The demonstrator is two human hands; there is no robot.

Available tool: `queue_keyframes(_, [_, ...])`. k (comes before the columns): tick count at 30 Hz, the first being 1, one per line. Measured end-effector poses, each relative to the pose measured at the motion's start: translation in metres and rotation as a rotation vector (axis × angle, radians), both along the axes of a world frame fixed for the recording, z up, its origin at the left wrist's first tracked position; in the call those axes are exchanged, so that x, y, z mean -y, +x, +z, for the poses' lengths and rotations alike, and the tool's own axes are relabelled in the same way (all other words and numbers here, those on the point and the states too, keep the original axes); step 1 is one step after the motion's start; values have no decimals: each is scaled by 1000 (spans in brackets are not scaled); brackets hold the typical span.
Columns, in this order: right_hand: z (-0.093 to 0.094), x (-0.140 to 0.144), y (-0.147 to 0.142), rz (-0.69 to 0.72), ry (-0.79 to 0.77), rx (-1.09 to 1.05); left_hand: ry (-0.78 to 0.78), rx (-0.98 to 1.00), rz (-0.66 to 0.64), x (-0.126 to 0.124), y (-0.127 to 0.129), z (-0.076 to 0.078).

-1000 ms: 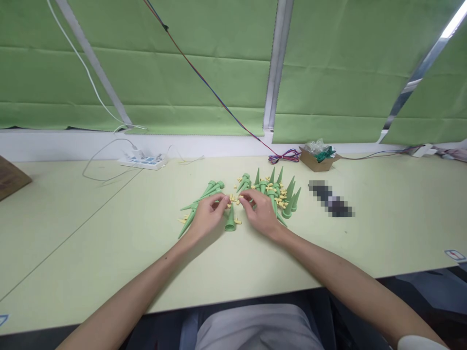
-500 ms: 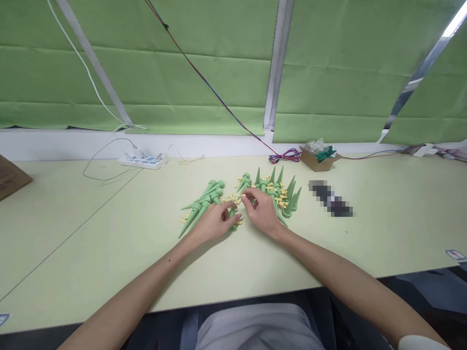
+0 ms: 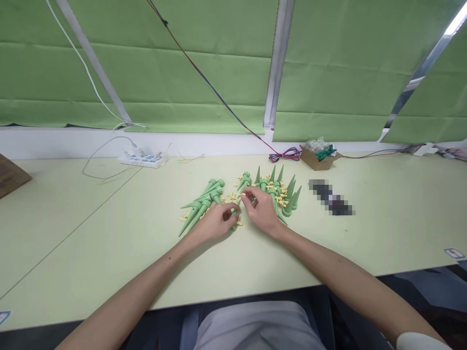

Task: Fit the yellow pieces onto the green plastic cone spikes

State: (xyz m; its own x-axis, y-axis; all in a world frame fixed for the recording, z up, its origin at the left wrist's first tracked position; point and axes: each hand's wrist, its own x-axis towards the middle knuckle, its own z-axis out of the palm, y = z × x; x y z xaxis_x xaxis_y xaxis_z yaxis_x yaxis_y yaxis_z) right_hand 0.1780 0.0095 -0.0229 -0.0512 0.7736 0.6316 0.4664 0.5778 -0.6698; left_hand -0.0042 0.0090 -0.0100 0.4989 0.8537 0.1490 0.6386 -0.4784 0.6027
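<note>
Left hand (image 3: 215, 224) covered most of a green spike (image 3: 233, 219); only a bit showed by the fingertips, so its long axis & pointing direction couldn't be made out. Fingers curled closed round it, resting on the table (image 3: 109, 233) mid-way, nearer the far edge. Right hand (image 3: 263, 213) pinched a small yellow piece (image 3: 242, 195) betw. thumb & forefinger, other fingers bent. Left pile of spikes (image 3: 200, 204) lay flat, tips toward the near-left corner. Right pile (image 3: 282, 192) stood w/ tips up. A pixelated item (image 3: 331, 197) lay right of it.

We see bright, even light, a glaring strip lamp (image 3: 455, 19) top right, soft shadows, and bowed wide-angle edges.
</note>
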Motion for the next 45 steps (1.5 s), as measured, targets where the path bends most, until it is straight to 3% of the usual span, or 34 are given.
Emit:
queue_keyframes(5, [0, 0, 0, 0, -4, 2, 31, 57, 81, -1, 1, 2])
queue_keyframes(13, [2, 2, -1, 45, 4, 4, 76, 248, 317, -4, -1, 7])
queue_keyframes(17, [1, 2, -1, 68, 7, 16, 71, 321, 359, -4, -1, 6])
queue_keyframes(30, [0, 3, -2, 99, -2, 32, -13, 489, 336, -4, 1, 2])
queue_keyframes(37, [0, 3, -2, 122, -7, 36, -231, 671, 240, -8, 2, 4])
queue_keyframes(40, [0, 3, -1, 136, -5, 43, -245, 674, 178, -7, 1, 7])
queue_keyframes(45, [0, 3, -1, 156, 8, 33, -252, 664, 180, -6, 1, 8])
